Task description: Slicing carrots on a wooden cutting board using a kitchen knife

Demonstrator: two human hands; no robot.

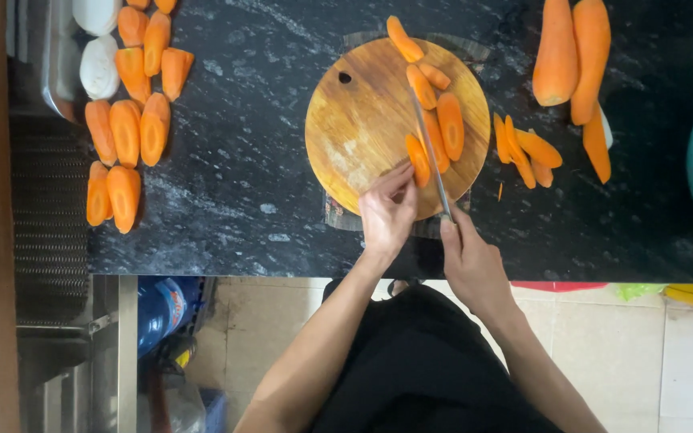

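1 round wooden cutting board (362, 120), 1 knife (431, 148), 2 whole carrots (557, 52), 2 hands (388, 212).
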